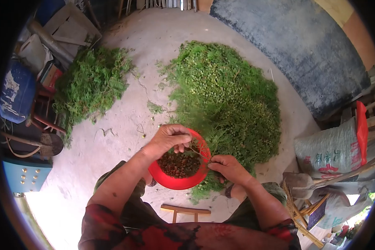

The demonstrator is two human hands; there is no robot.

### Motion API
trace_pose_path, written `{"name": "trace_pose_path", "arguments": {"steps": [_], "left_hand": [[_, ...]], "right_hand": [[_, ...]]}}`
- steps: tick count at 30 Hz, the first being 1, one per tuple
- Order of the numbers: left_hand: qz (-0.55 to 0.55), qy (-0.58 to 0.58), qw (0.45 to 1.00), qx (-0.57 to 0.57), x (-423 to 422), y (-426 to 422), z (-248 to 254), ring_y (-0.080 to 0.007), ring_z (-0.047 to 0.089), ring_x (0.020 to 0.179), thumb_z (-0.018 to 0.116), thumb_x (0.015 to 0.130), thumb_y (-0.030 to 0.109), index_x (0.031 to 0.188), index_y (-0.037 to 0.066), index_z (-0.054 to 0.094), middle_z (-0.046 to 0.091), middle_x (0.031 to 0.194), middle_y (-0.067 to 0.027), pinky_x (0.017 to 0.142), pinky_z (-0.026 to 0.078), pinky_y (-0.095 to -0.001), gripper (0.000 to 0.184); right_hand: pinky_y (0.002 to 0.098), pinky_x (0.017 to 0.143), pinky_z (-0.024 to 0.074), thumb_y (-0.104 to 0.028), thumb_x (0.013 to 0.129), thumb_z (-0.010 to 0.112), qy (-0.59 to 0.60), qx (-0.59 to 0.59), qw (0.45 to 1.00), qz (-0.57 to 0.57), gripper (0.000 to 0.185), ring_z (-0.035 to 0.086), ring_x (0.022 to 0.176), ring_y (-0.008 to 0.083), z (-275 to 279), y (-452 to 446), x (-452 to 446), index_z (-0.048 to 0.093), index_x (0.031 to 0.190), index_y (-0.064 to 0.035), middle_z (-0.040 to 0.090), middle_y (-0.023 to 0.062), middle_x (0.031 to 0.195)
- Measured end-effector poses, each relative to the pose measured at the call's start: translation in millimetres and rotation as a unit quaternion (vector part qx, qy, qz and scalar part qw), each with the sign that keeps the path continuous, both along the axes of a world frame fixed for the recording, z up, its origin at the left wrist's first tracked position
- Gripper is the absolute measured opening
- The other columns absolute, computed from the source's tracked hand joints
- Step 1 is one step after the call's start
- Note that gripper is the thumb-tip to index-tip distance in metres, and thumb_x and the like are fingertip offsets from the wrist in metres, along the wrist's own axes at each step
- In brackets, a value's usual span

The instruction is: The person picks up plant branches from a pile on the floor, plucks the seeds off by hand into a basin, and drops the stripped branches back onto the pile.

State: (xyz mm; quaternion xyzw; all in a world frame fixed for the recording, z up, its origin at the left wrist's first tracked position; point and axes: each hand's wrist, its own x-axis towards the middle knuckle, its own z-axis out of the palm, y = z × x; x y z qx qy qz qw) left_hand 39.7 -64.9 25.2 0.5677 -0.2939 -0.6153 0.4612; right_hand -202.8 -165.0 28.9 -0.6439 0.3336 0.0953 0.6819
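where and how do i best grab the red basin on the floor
I'd take the red basin by its rim, one hand on the left side and one on the right, coming in from above. It looks upright, with a wide round opening and bare edge on both sides, and its loose small pieces could spill if only one side were lifted.

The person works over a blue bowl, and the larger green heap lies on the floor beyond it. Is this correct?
Not quite: the head view shows that the bowl is red. The larger green heap does lie on the floor beyond it.
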Motion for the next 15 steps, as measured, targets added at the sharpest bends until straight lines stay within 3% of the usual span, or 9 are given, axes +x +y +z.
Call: {"name": "trace_pose_path", "arguments": {"steps": [3,4,7,8,11,15], "left_hand": [[-0.081,-0.301,0.944,-0.108,7,2,7,-0.0188,0.060,0.090,0.067,0.080,0.022,0.110,0.004,0.063,0.061,0.102,-0.0104,0.079,0.049,-0.0293,0.035],[-0.109,-0.348,0.926,-0.094,8,2,7,-0.0228,0.051,0.109,0.068,0.077,0.027,0.118,0.005,0.059,0.053,0.119,-0.0142,0.093,0.042,-0.0328,0.048],[-0.160,-0.347,0.912,-0.150,-4,-2,5,-0.0249,0.050,0.113,0.069,0.077,0.032,0.123,0.004,0.054,0.051,0.122,-0.0157,0.095,0.041,-0.0321,0.056],[-0.213,-0.269,0.936,-0.082,-8,-2,2,-0.0273,0.048,0.116,0.071,0.076,0.035,0.127,0.002,0.049,0.048,0.128,-0.0158,0.098,0.039,-0.0333,0.065],[-0.243,-0.099,0.965,-0.030,-26,-3,5,-0.0268,0.047,0.118,0.072,0.077,0.037,0.125,0.000,0.049,0.047,0.130,-0.0167,0.099,0.038,-0.0337,0.065],[-0.282,-0.101,0.954,-0.009,-38,-3,-2,-0.0154,0.052,0.104,0.070,0.079,0.042,0.122,0.002,0.052,0.058,0.111,-0.0124,0.087,0.044,-0.0308,0.061]], "right_hand": [[0.0252,0.045,0.0413,-0.018,0.089,0.055,0.012,-0.014,0.999,0.030,0.018,0.052,0.045,0.0089,1,-5,-6,0.058,0.083,-0.0007,0.053,0.0026,0.060],[0.0256,0.045,0.0413,-0.018,0.088,0.056,0.013,-0.023,0.999,0.046,0.019,0.051,0.045,0.0089,3,-4,-8,0.058,0.083,-0.0008,0.053,0.0029,0.059],[0.0266,0.045,0.0410,-0.019,0.088,0.056,0.002,-0.044,0.994,0.101,0.019,0.049,0.044,0.0091,6,-3,-10,0.058,0.084,-0.0012,0.052,0.0034,0.057],[0.0269,0.046,0.0409,-0.019,0.088,0.056,-0.008,-0.047,0.991,0.122,0.018,0.049,0.044,0.0092,5,-3,-11,0.059,0.085,-0.0014,0.052,0.0036,0.057],[0.0276,0.046,0.0404,-0.021,0.088,0.057,-0.007,-0.038,0.987,0.159,0.019,0.048,0.045,0.0096,11,-1,-11,0.060,0.089,-0.0020,0.051,0.0036,0.057],[0.0285,0.047,0.0404,-0.022,0.088,0.058,0.002,-0.031,0.986,0.165,0.020,0.048,0.047,0.0097,12,0,-11,0.062,0.094,-0.0025,0.050,0.0035,0.056]]}}
